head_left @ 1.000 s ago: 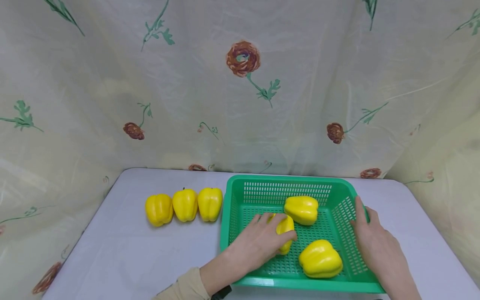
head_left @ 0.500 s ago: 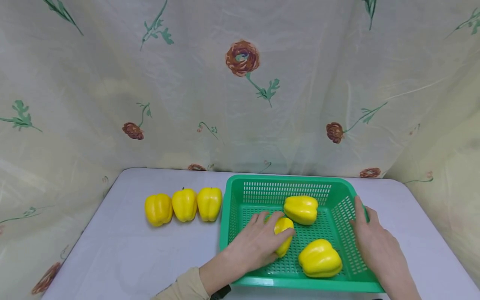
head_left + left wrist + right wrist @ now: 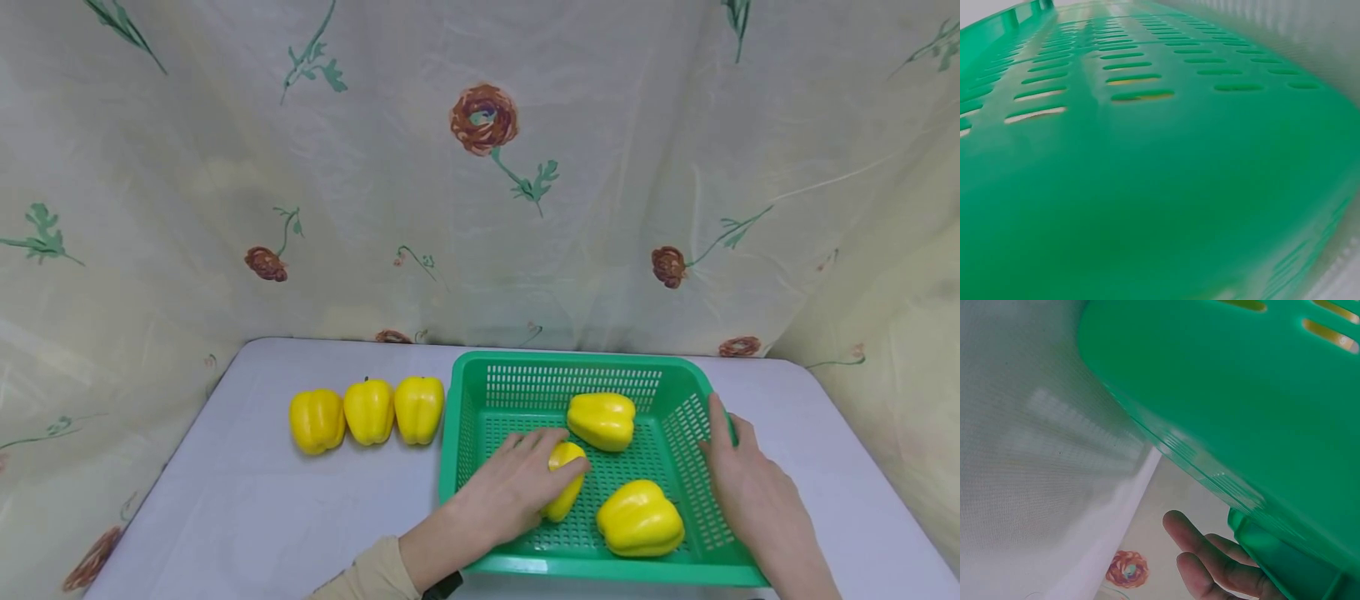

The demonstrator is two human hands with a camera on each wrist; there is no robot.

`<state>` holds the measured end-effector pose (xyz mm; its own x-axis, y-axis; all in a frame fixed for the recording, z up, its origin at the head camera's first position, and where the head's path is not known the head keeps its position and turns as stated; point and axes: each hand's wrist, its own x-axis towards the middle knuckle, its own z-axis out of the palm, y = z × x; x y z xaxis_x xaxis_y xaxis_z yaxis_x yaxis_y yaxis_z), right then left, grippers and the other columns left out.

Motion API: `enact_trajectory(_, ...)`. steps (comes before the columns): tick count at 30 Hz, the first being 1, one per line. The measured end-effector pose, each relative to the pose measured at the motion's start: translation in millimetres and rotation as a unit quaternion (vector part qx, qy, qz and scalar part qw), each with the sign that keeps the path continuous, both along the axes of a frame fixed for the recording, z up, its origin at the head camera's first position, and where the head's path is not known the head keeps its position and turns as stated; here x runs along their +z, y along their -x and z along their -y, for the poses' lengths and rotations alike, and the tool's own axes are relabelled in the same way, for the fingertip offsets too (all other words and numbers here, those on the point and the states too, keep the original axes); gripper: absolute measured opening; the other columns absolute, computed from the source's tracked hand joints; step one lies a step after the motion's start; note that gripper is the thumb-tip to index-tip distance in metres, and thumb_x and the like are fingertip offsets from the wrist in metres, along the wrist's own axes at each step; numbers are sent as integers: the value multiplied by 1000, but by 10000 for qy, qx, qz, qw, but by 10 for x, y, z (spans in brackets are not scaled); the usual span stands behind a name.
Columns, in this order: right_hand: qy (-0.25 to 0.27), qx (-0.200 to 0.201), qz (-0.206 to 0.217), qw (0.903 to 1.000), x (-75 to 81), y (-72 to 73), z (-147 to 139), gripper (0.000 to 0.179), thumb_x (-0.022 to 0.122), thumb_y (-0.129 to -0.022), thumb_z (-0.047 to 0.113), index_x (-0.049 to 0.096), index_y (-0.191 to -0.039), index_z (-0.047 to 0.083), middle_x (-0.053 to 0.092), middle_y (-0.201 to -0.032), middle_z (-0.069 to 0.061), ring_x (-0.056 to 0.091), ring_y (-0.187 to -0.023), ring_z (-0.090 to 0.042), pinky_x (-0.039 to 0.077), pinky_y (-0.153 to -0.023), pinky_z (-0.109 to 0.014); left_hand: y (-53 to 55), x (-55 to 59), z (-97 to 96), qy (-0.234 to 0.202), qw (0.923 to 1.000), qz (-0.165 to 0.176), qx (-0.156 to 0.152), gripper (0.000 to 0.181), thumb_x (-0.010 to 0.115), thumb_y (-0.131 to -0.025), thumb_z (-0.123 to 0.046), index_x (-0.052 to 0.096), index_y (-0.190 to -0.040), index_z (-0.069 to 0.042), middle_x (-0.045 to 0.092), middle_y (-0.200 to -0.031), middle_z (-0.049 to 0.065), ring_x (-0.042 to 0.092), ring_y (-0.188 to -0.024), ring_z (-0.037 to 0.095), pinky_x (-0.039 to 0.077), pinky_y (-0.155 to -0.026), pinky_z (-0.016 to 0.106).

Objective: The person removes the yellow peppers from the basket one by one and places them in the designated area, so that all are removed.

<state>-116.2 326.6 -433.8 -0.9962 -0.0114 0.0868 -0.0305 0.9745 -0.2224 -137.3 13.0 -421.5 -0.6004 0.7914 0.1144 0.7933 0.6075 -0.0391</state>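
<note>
In the head view a green plastic basket (image 3: 577, 569) stands on the white table with three yellow bell peppers inside. My left hand (image 3: 517, 479) reaches over its near left side and holds one yellow bell pepper (image 3: 567, 492), fingers over the top and thumb on its right side. A second pepper (image 3: 602, 421) lies behind it, a third pepper (image 3: 641, 518) to its right. My right hand (image 3: 757, 483) grips the basket's right rim, thumb on the inner side. Its fingers (image 3: 1200, 550) show outside the wall in the right wrist view. Green basket wall (image 3: 1147, 169) fills most of the left wrist view.
Left of the basket, more yellow bell peppers stand in a row: a left one (image 3: 317, 421), a middle one (image 3: 370, 411) and a right one (image 3: 419, 409) close to the basket wall. A flowered curtain (image 3: 360, 167) hangs behind the table (image 3: 247, 508).
My left hand has drawn the pepper it holds slightly toward the front of the basket. The right hand, the basket and the other peppers stay in place.
</note>
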Motion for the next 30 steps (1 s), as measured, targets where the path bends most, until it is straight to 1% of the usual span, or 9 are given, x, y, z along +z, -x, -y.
enact_trajectory(3,-7,18,-22,10000,-3,1,3,83,54,-112,11,-3,-171,2,39,-148,-50,69,-76,-50,58,-63,-64,-6,8,2,70,9999,121,37,65,84,-94,-19,53,-149,-33,58,-155,6,57,-144,22,56,-113,40)
enact_trajectory(6,-19,32,-69,10000,-8,-3,7,83,54,-111,11,-2,-171,1,39,-147,-50,69,-74,-49,58,-61,-62,-11,11,13,82,9999,118,56,67,86,-93,-20,53,-149,-35,59,-152,5,58,-142,21,56,-111,40)
enact_trajectory(12,-41,26,-51,10000,-11,1,7,82,54,-111,11,-1,-171,0,39,-146,-51,69,-72,-47,58,-59,-61,-16,43,66,-2,9998,-59,197,65,85,-93,-23,52,-147,-36,59,-152,5,59,-138,24,56,-112,42)
enact_trajectory(14,-32,20,-38,10000,-12,5,3,82,54,-112,11,-2,-171,0,39,-147,-51,68,-72,-47,58,-60,-61,-13,74,89,-90,9996,-103,260,66,85,-92,-24,51,-147,-36,58,-153,5,59,-139,25,56,-113,43)
enact_trajectory(17,-10,12,-16,10000,-11,8,-1,83,54,-111,11,-3,-171,1,39,-147,-51,69,-73,-48,58,-60,-61,-5,132,122,-207,9991,-83,366,68,86,-92,-23,50,-148,-35,56,-156,6,58,-141,27,56,-113,46)
enact_trajectory(22,-26,32,-68,10000,-10,3,-2,83,54,-111,10,-2,-171,0,39,-146,-52,68,-68,-45,56,-55,-57,4,239,182,-282,9982,5,534,73,87,-91,-26,49,-152,-36,52,-161,8,55,-147,32,55,-115,51)
enact_trajectory(25,-36,33,-71,10000,-5,4,-1,82,54,-111,10,-2,-171,-1,39,-146,-52,68,-68,-45,56,-55,-57,8,295,226,-337,9976,-71,606,74,87,-91,-25,49,-153,-37,49,-163,8,52,-149,33,53,-118,52)
enact_trajectory(30,-16,31,-16,10000,-3,4,-3,83,54,-111,10,-3,-171,0,39,-146,-52,68,-70,-48,56,-57,-59,12,379,305,-505,9958,-300,700,74,86,-91,-21,49,-154,-36,46,-166,9,51,-152,37,51,-120,52)
